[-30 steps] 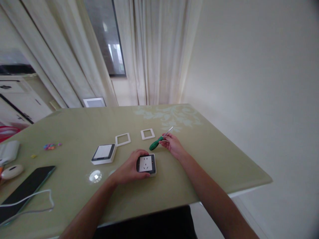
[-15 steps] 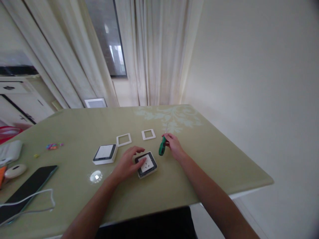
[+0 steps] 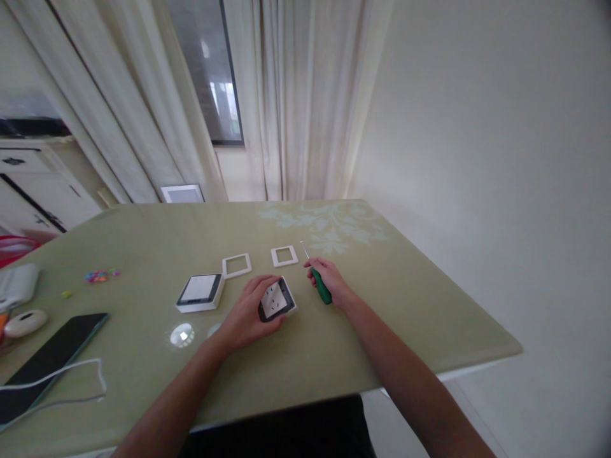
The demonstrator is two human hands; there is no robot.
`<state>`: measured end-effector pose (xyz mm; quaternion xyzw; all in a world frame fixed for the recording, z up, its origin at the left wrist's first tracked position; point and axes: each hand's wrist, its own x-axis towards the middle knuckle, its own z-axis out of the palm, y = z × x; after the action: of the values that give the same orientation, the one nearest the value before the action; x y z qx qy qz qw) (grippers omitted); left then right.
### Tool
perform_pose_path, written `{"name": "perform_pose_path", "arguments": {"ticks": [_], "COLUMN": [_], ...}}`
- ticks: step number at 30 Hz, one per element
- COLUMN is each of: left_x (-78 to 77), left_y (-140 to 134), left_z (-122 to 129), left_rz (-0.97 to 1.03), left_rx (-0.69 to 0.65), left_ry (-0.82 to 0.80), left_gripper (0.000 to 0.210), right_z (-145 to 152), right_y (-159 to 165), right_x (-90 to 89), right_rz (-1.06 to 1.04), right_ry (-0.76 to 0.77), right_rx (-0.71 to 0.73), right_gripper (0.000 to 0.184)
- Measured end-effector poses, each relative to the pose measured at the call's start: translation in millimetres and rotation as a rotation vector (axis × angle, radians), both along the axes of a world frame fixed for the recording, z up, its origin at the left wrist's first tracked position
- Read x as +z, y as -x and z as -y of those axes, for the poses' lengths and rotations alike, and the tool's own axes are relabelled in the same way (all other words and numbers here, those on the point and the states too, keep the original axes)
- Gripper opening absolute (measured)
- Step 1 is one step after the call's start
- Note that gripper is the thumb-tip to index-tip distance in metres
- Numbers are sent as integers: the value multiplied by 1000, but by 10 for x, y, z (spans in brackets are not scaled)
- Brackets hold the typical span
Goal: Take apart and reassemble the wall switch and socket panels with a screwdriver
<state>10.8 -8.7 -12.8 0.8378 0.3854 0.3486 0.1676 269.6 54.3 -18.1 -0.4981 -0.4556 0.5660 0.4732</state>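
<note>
Step in hand, as far as I'm judging: screwdriver work on a socket unit, with the blade pointing away from it, so no screw is being turned right now. Next move is probably calling for a firm hold on the unit and the tip being swung round and down onto a screw position.

Left hand [image 3: 251, 312] is pinching the socket unit [image 3: 275, 301] across its body, fingers bending over the far side, thumb lying along the near side, opened about as wide as the unit. Unit is sitting at an angle to the near edge of the table [image 3: 405, 312], around mid-length, closer to that edge than to the far one; can't tell whether it's fully resting or slightly lifted.

Right hand [image 3: 329, 280] is wrapping the green handle of a screwdriver [image 3: 321, 289], fingers curling closed on it. Shaft is pointing toward the far edge, tip ending just beside the right white frame [image 3: 285, 263], apart from the socket unit.

Left white frame [image 3: 238, 274] is lying near a second boxed unit [image 3: 199, 289], which is sitting left of the left hand's fingers, blank white face up. Toward the left edge: phone [image 3: 67, 346] lying under a white cable [image 3: 101, 378], colourful beads [image 3: 98, 276] farther back.
</note>
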Motion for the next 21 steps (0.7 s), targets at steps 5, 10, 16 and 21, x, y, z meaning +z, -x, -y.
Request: {"name": "perform_pose_path", "arguments": {"ticks": [5, 10, 16, 21], "left_x": [51, 61, 46, 13], "left_y": [-12, -43, -4, 81], "left_z": [23, 70, 5, -46], "left_rz": [151, 137, 2, -55], "left_rx": [82, 67, 22, -16], "left_ry": [-85, -113, -93, 50], "left_gripper": [68, 70, 66, 71], "right_z": [173, 351, 326, 297], "right_y": [202, 350, 375, 313], "right_x": [76, 107, -8, 13], "right_rz": [-21, -7, 84, 103], "right_ry": [25, 23, -29, -72], "right_rx": [164, 327, 246, 108], "right_gripper": [46, 57, 51, 37]}}
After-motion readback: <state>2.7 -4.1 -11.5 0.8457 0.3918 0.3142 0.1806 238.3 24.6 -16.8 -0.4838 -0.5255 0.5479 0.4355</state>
